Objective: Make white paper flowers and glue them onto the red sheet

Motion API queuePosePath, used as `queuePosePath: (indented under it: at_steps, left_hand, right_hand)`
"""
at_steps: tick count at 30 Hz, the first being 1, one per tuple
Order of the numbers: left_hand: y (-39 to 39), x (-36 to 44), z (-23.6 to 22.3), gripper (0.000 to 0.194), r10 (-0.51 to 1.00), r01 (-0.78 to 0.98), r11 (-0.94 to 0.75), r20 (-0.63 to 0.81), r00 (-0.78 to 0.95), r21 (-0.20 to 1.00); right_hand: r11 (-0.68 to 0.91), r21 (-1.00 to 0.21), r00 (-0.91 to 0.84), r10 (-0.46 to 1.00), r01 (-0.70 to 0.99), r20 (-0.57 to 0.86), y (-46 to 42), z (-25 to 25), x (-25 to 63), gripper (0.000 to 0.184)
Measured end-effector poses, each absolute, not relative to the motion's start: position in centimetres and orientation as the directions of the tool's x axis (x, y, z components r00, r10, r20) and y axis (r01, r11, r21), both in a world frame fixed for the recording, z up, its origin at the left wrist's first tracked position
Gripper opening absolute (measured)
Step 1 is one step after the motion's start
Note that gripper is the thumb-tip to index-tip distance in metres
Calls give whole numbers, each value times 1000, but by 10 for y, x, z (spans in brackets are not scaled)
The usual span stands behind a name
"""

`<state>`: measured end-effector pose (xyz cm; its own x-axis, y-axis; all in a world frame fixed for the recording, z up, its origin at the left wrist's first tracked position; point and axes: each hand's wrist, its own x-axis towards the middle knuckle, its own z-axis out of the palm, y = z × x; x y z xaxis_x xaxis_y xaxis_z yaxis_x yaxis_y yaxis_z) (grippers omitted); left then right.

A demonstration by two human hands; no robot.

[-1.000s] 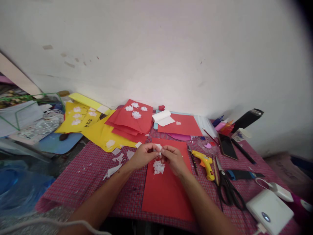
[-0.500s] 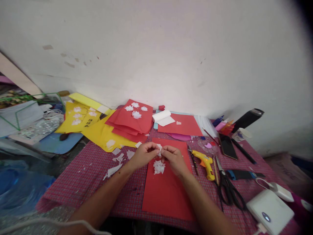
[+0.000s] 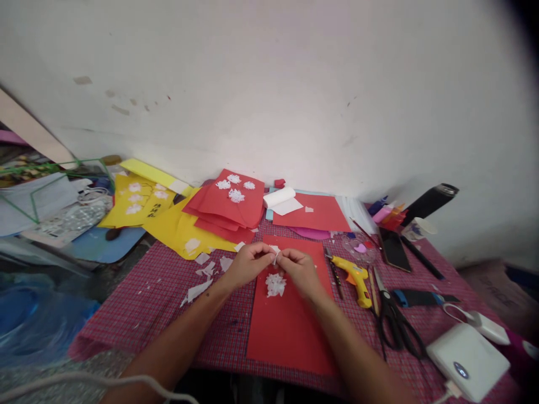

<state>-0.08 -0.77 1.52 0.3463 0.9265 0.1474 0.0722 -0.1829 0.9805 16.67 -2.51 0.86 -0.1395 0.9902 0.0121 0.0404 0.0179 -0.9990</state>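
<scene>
One white scrap (image 3: 275,256) stays pinched between left hand (image 3: 248,265) and right hand (image 3: 300,271).

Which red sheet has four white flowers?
The top sheet of the pile, left of the white roll; the nearest sheet shows fewer, the back right one a scrap.

**Single head view, angled down across the bench (image 3: 168,303)**

Your one camera rides on your head, looking forward and down. It faces the wall (image 3: 269,95) at 12 o'clock and catches the bench's near edge at 6. You see from close above: your left forearm (image 3: 181,336) enters from 7 o'clock, your right forearm (image 3: 353,342) from 5. A dark rim (image 3: 528,22) curves in at 2.
</scene>
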Motion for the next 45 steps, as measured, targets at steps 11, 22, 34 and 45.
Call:
queuePosePath:
  at_steps: [11,22,34,45]
  left_hand:
    - [-5,-3,8,20,942,39,-121,103,318,992]
    - [-5,-2,11,13,965,-92,-36,58,255,995]
    - [-6,-2,12,27,939,-165,36,23,342,986]
    - [-5,1,8,26,945,-93,36,-4,328,995]
  right_hand:
    - [288,-906,-110,957,311,267,-30,5,162,22]
    - [257,-949,-44,967,181,253,-28,7,167,15]
    - [203,-956,-114,977,214,182,-25,7,170,26]
    - [114,-992,-106,988,48,109,-20,0,173,29]
